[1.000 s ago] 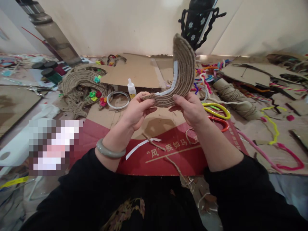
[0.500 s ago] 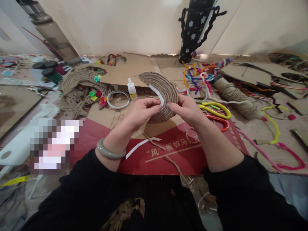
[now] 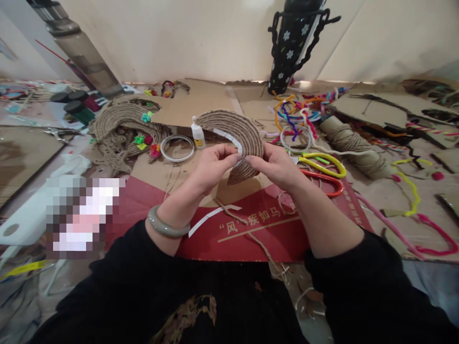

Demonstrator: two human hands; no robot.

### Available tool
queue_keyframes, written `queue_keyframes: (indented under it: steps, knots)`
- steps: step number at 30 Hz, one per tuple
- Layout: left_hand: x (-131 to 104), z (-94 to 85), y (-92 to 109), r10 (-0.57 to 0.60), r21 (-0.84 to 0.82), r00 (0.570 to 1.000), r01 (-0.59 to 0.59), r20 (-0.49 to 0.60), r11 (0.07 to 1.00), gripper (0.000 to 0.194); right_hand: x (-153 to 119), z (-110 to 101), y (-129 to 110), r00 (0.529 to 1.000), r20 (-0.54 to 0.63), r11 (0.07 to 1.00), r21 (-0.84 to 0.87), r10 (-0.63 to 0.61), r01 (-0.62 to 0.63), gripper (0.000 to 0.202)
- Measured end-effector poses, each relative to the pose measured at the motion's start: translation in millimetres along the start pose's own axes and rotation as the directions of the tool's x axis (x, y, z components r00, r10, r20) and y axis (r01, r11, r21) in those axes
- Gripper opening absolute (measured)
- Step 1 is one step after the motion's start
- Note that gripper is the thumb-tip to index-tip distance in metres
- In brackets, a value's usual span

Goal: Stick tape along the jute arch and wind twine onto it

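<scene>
**Twine crescent (image 3: 247,128) held up just above a very busy surface (image 3: 376,192)**

Closest in there's a red-printed cardboard sheet (image 3: 215,251), with a curved white paper strip (image 3: 205,220) and a loose bit of twine (image 3: 260,241) lying on it. The crescent's over the middle of that sheet, a white strip (image 3: 229,137) running along its inner edge. Left hand (image 3: 214,166) has thumb and fingers pinched on that inner edge; right hand (image 3: 277,165) grips the outer curve, thumb on top, and the two thumbs nearly meet.

Scissors (image 3: 322,176) with yellow and red loops sit just beside the right wrist. A bit further off: a small white squeeze bottle (image 3: 198,137) and a white ring (image 3: 177,160), then a woven starfish (image 3: 114,158) by another twine crescent (image 3: 122,117) dotted with bright flowers. Over on the right, a twine roll (image 3: 353,149). At the back, a black flowered tumbler (image 3: 285,52).
</scene>
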State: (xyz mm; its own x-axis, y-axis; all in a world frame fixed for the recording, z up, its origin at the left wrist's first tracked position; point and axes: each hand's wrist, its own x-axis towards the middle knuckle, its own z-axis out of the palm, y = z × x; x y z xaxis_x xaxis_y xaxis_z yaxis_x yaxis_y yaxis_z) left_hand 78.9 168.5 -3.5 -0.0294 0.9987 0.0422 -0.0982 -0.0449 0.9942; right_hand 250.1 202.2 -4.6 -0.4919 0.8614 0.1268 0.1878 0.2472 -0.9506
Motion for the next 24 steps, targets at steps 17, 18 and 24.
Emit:
queue_keyframes:
  steps: [17, 18, 24]
  knots:
    - [0.1, 0.0, -3.2, 0.003, -0.051, 1.000, -0.002, 0.020, 0.999, 0.021, 0.4, -1.2, -2.9, 0.999, -0.023, 0.997, 0.065, 0.029, -0.028, 0.031]
    - [0.1, 0.0, -3.4, -0.009, -0.043, 1.000, 0.010, 0.029, 0.999, 0.023, 0.4, -1.8, -2.6, 0.999, -0.025, 0.998, 0.056, 0.023, -0.021, 0.030]
    - [-2.0, 0.7, 0.6, -0.034, 0.000, 0.996, 0.034, 0.083, 0.999, 0.030, 0.4, -4.9, -2.0, 0.999, -0.048, 1.000, -0.009, -0.022, 0.022, 0.027]
